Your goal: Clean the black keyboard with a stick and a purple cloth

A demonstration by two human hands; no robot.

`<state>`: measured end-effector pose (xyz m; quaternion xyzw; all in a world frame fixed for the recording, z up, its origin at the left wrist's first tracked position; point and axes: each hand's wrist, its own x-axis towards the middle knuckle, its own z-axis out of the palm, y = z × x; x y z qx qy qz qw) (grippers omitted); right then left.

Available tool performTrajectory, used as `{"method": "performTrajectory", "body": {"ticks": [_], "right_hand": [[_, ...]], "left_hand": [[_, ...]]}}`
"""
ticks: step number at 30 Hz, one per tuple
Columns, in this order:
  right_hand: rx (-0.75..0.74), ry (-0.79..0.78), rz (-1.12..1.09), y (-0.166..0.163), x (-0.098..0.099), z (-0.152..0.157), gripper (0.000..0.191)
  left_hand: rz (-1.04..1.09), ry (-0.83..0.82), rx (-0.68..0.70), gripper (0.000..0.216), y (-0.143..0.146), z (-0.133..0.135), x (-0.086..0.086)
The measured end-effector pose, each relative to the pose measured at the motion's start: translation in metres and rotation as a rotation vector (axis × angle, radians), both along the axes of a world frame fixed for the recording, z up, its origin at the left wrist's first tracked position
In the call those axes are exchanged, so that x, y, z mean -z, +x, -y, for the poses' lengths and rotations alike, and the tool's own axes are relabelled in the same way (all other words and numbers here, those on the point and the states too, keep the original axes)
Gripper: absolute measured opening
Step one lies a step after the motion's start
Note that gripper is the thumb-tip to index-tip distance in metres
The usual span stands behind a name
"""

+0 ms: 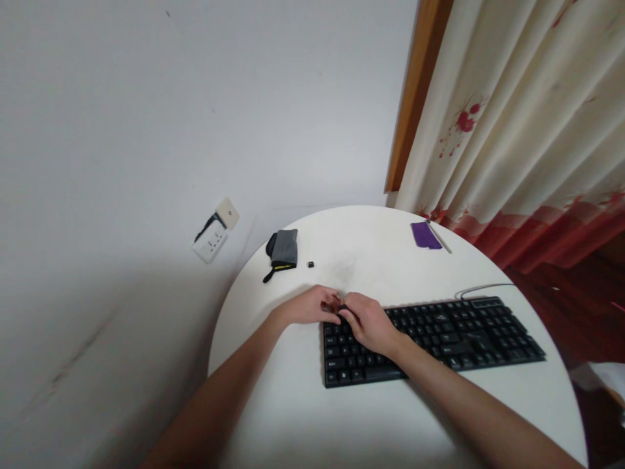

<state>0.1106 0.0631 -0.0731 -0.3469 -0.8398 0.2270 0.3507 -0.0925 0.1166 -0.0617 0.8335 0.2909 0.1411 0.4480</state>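
Observation:
A black keyboard (454, 335) lies across a round white table (293, 417). Both my hands meet at the keyboard's top left corner. My left hand (312, 305) rests at that corner with its fingers curled in a pinch. My right hand (370, 322) lies over the left keys, fingers bent and pressed against the left hand's fingertips. Something small and dark sits between the fingertips; I cannot make out what it is. A loose small black piece (310, 264) lies on the table beyond my hands.
A grey and black pouch (283, 249) sits at the table's far left edge. A purple cloth (426, 235) and a thin stick (440, 238) lie at the far right. The keyboard's cable (481, 288) runs off right. Wall socket (211, 242) at left, curtain (537, 130) at right.

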Motion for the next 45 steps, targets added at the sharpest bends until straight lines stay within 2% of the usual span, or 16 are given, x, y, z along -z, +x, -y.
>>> {"method": "performTrajectory", "body": {"ticks": [3, 7, 12, 31, 38, 45], "right_hand": [[-0.002, -0.021, -0.006, 0.000, -0.001, 0.000, 0.021], [0.072, -0.122, -0.058, -0.001, 0.000, -0.002, 0.025], [0.094, -0.203, -0.107, -0.001, 0.003, -0.006, 0.026], [0.117, -0.284, -0.208, -0.002, 0.001, -0.009, 0.032], [0.189, -0.392, -0.352, 0.000, 0.009, -0.016, 0.035], [0.315, -0.361, -0.460, 0.001, 0.007, -0.017, 0.035]], "left_hand": [[-0.016, 0.024, -0.003, 0.023, 0.000, 0.000, 0.000], [-0.013, 0.121, 0.044, 0.018, 0.002, 0.001, -0.003], [-0.042, 0.140, 0.042, 0.018, 0.004, 0.003, -0.005], [-0.023, 0.210, 0.045, 0.009, 0.009, 0.006, -0.006], [-0.005, 0.242, -0.050, 0.012, 0.011, 0.010, -0.006], [0.102, 0.239, -0.173, 0.021, 0.019, 0.009, -0.006]]}}
